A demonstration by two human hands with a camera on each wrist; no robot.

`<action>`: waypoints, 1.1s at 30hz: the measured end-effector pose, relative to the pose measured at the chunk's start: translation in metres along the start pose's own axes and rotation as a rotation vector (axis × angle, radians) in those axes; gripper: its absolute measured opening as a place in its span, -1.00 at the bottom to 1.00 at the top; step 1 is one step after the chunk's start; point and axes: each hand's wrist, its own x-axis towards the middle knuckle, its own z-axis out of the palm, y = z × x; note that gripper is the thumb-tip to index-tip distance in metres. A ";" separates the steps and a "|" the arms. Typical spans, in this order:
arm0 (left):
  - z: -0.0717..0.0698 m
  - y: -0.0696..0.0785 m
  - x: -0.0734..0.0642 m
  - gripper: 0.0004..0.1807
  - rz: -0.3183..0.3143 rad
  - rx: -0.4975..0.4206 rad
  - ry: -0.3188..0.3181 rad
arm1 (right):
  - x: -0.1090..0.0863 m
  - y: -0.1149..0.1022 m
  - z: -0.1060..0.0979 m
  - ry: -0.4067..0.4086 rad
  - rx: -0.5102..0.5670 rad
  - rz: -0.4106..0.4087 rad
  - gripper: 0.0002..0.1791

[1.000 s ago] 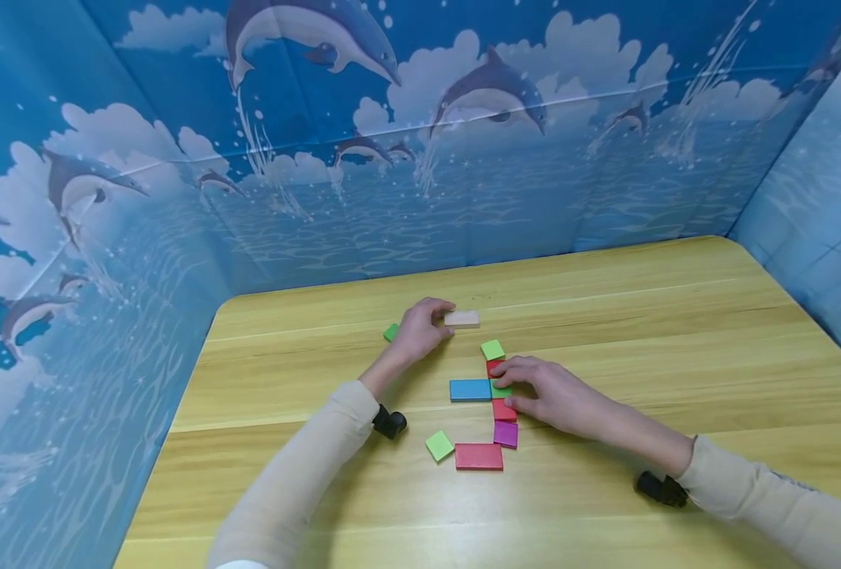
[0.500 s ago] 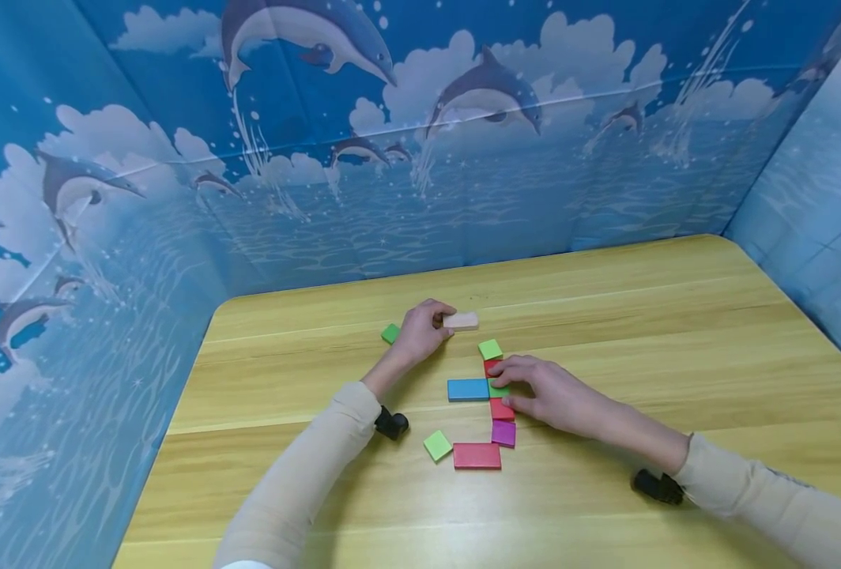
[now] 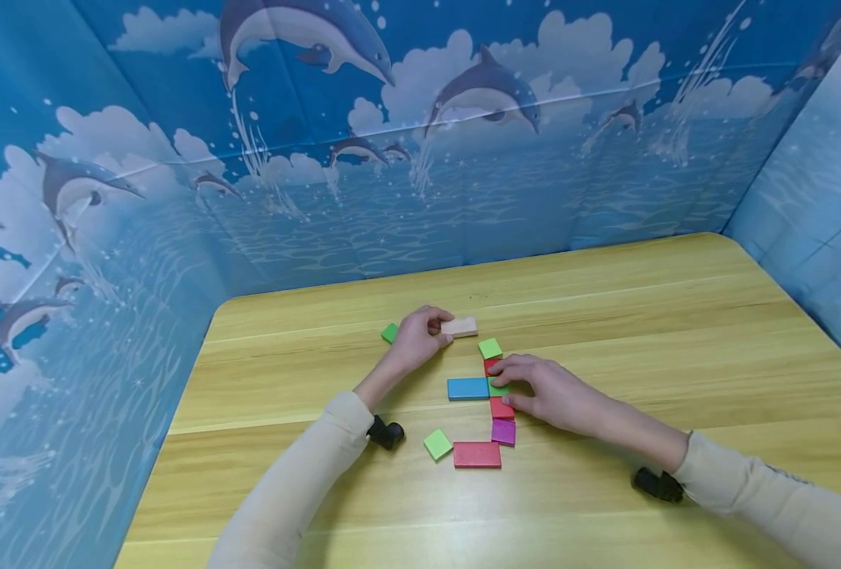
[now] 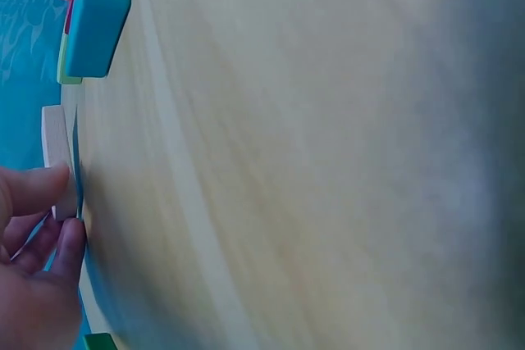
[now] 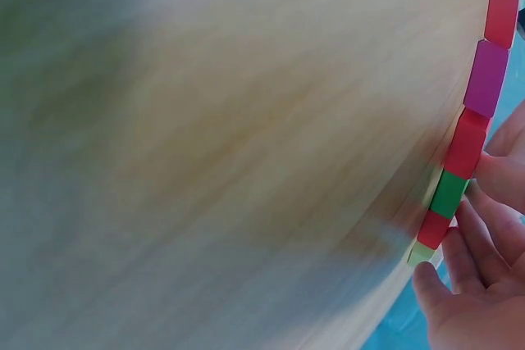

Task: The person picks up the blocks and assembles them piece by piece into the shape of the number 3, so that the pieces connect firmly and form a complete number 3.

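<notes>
My left hand (image 3: 419, 338) pinches a pale wooden block (image 3: 461, 327) by its left end, beyond the other blocks. Thumb and fingertips close on that end in the left wrist view, the block (image 4: 56, 141) close over the table. My right hand (image 3: 548, 393) rests at a column of small blocks, fingers loosely bent. Its fingertips touch the green block (image 3: 498, 387) and the upper red block (image 3: 492, 367), its thumb beside the lower red block (image 3: 502, 408). A light green block (image 3: 490, 348) tops the column; a purple block (image 3: 503, 432) ends it.
A blue block (image 3: 467, 389) meets the column's left side. Nearer me lie a long red block (image 3: 477, 455) and a tilted light green block (image 3: 438, 445). Another green block (image 3: 390, 333) sits partly behind my left hand. A dolphin-print curtain (image 3: 420, 205) borders the wooden table (image 3: 641, 316).
My left hand has drawn the pale block slightly nearer to me, toward the column's top, and the block has turned a little. My right hand has stayed in place.
</notes>
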 end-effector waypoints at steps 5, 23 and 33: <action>0.000 0.001 -0.004 -0.67 -0.022 -0.035 -0.017 | 0.001 0.001 0.001 0.007 0.000 -0.011 -0.67; 0.006 0.001 -0.010 -0.69 -0.004 -0.038 -0.044 | -0.001 0.000 0.001 0.000 0.003 -0.006 -0.65; 0.007 0.000 -0.009 -0.68 0.007 -0.030 -0.048 | -0.001 0.001 0.001 -0.003 0.003 0.000 -0.65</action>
